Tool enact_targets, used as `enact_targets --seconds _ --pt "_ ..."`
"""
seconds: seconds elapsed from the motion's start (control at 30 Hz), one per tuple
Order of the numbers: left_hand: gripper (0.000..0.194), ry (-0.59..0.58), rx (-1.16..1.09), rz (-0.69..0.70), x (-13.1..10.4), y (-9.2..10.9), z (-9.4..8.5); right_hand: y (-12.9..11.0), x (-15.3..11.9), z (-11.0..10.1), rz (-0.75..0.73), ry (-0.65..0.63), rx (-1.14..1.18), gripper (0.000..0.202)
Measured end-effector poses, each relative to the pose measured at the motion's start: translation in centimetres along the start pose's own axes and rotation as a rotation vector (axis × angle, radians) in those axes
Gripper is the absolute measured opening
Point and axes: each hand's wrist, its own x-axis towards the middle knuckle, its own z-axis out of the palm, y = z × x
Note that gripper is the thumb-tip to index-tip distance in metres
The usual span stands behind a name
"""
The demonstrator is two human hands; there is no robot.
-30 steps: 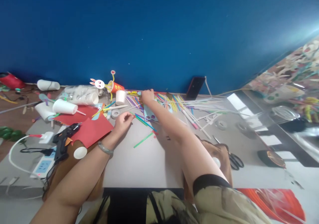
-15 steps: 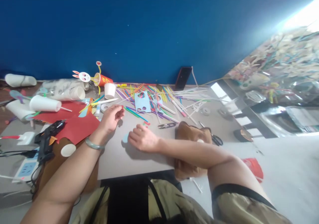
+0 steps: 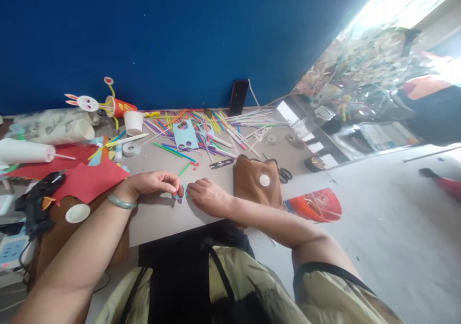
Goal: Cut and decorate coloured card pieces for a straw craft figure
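Observation:
My left hand [image 3: 162, 183], with a bangle on the wrist, pinches a tiny red piece [image 3: 175, 193] over a small light-blue paper disc [image 3: 184, 189] on the table. My right hand [image 3: 207, 197] rests at the disc's right side, its fingers curled and touching the edge; whether they grip it is hard to tell. Small red scraps [image 3: 194, 166] and a green straw piece [image 3: 184, 170] lie just beyond. Farther back is a light-blue sheet [image 3: 185, 136] with round holes.
Colourful straws [image 3: 219, 127] cover the table's back. Snips [image 3: 222, 163], a brown pouch [image 3: 257, 182] and scissors [image 3: 285, 174] lie right. At left are red paper [image 3: 90, 180], a glue gun [image 3: 43, 194] and paper cups [image 3: 27, 151]. A phone [image 3: 238, 98] leans against the wall.
My left hand has come down from near the straws to the blue disc beside my right hand. The view has shifted to the right, showing an orange container of clear pieces.

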Motion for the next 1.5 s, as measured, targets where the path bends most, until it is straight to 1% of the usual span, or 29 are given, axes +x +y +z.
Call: enact_targets --seconds 0.07,0.17,0.23,0.3,0.37,0.47,0.63,0.7,0.8,0.87,0.97,1.07,1.2,1.33,1.5 --pt "0.025 -0.042 0.054 -0.005 0.1 0.0 0.0 0.7 -1.5 -0.9 0.056 0.068 0.042 0.019" --pt "0.026 -0.070 0.114 -0.019 0.0 0.2 0.0 2.5 -3.2 -2.6 0.143 0.159 0.061 0.018" --pt "0.028 -0.079 0.119 -0.023 -0.2 0.3 0.1 3.9 -3.6 -3.7 0.200 0.210 0.034 0.019" --pt "0.028 -0.076 0.123 -0.005 -0.3 0.4 0.1 5.2 -3.5 -4.6 0.242 0.228 -0.011 0.019" --pt "0.029 -0.075 0.144 0.020 -0.4 0.5 0.1 6.3 -2.8 -5.2 0.280 0.213 -0.065 0.017" --pt "0.031 -0.047 0.165 0.033 -0.5 0.6 0.0 7.2 -1.5 -5.3 0.331 0.152 -0.126 0.015" --pt "0.027 -0.042 0.171 0.038 -0.5 0.8 0.0 6.9 0.8 -4.4 0.305 0.009 -0.124 0.019" --pt "0.026 -0.048 0.159 0.036 -0.5 0.9 0.0 6.8 1.8 -4.2 0.323 -0.027 -0.141 0.021" --pt "0.026 -0.039 0.170 0.024 -0.7 1.2 0.0 7.1 3.3 -4.3 0.368 -0.047 -0.183 0.024" --pt "0.026 -0.033 0.193 0.016 -0.8 1.3 0.0 7.4 4.0 -4.3 0.372 -0.051 -0.197 0.024" --pt "0.024 -0.033 0.201 0.012 -0.8 1.3 -0.1 7.6 4.3 -4.1 0.359 -0.064 -0.170 0.022" --pt "0.023 -0.037 0.187 0.020 -0.8 1.1 -0.2 8.0 3.8 -3.9 0.386 -0.079 -0.119 0.022" --pt "0.023 -0.048 0.185 0.023 -0.6 1.0 -0.2 9.5 2.4 -4.3 0.513 -0.086 -0.137 0.022" --pt "0.023 -0.038 0.186 0.001 -0.7 0.9 -0.2 12.4 0.8 -5.1 0.715 -0.078 -0.167 0.024" --pt "0.023 -0.031 0.182 0.009 -0.7 0.7 -0.3 16.5 -1.8 -6.4 0.922 -0.040 -0.187 0.030"
